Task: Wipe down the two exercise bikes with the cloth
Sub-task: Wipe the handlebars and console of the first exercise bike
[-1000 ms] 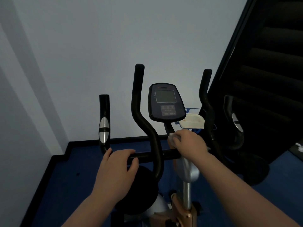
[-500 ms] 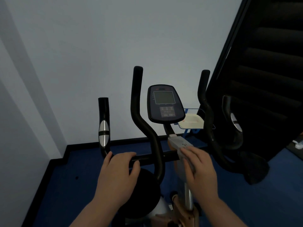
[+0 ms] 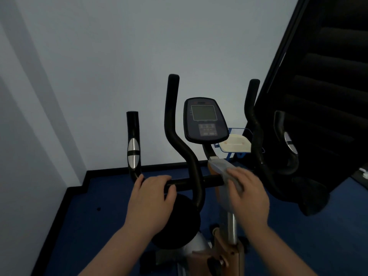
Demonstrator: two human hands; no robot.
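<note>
A dim room corner: pale grey walls (image 3: 99, 66), a black skirting board and a dark blue floor (image 3: 85, 216), with a black staircase (image 3: 328, 76) rising at the right.

Head view, with places given from the bike's console (image 3: 205, 121): the exercise bike (image 3: 191, 156) fills the middle of the picture, the console on its stem at the top centre. Left of the console stands a curved black handlebar, and further left a short upright grip with a silver pulse sensor (image 3: 133, 154). Right of the console rises a second curved bar, and further right, against the staircase, another grip with a silver sensor. Just below and right of the console, behind the bike, a cream tray (image 3: 235, 145) sits on a blue wire frame.

Below and left of the console, the left hand (image 3: 151, 200) curls its fingers over the horizontal black crossbar (image 3: 211, 181), thumb beneath. Below the console, slightly right, the right hand (image 3: 249, 196) lies with fingers fairly straight, pressing the grey cloth (image 3: 229, 172) against the grey cover of the bike's stem; the hand is motion-blurred. The cloth is hard to tell from the cover. Lower down the stem turns to a chrome post and an orange frame (image 3: 229, 253).
</note>
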